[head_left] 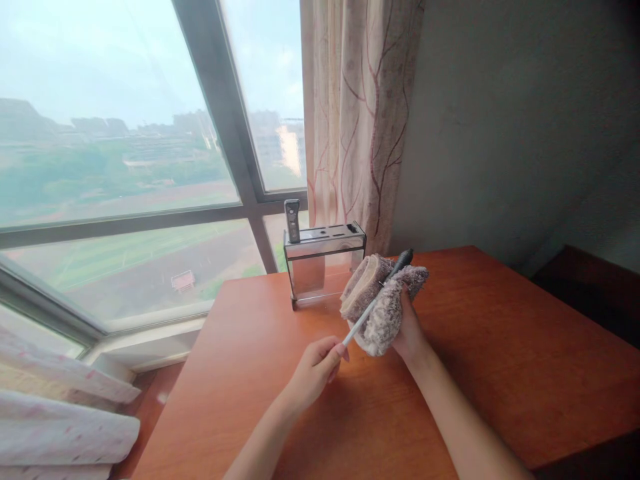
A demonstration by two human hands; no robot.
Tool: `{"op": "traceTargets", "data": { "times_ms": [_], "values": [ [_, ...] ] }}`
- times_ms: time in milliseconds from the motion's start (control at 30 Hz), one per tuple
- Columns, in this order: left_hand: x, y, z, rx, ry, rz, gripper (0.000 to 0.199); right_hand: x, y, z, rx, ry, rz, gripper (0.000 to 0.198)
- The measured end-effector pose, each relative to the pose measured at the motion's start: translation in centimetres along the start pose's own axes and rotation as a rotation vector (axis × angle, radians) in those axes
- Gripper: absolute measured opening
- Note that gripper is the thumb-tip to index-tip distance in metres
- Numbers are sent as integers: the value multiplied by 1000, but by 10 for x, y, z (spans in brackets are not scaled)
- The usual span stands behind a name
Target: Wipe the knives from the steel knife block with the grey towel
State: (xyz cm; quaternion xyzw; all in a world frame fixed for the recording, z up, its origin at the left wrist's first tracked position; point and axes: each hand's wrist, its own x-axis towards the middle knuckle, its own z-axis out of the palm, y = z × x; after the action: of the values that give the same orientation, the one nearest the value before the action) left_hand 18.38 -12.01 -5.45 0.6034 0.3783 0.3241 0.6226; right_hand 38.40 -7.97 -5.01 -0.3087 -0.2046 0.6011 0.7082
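We see the right hand point(407, 330) wrapping a cloth point(383, 303) around a knife point(375, 303), while the left hand point(315, 370) pinches its white end above the tabletop point(500, 360), steadying it.

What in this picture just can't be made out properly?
Head view only:
- Right hand: fingers hidden behind the fuzzy cloth.
- Knife: the blade's middle is covered by the cloth folds; left hand pinches its tip.
- Knife block: one dark handle shows; its blade is blurred behind the clear front.
- Buildings outside the window: hazy.
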Motion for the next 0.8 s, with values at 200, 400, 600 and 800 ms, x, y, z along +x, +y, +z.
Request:
{"op": "traceTargets", "data": {
  "times_ms": [200,400,600,800],
  "values": [
    [5,-9,0,-83,42,31,36,-4,-2,-2,168,-50,141,28],
    [8,-10,-5,65,272,100,36,-9,8,-7,164,-71,184,28],
    [6,-3,-4,187,311,188,39,-14,19,5,91,-120,135,42],
    [8,-5,-2,-95,235,40,42,-9,19,4,57,-75,109,40]
  ]
}}
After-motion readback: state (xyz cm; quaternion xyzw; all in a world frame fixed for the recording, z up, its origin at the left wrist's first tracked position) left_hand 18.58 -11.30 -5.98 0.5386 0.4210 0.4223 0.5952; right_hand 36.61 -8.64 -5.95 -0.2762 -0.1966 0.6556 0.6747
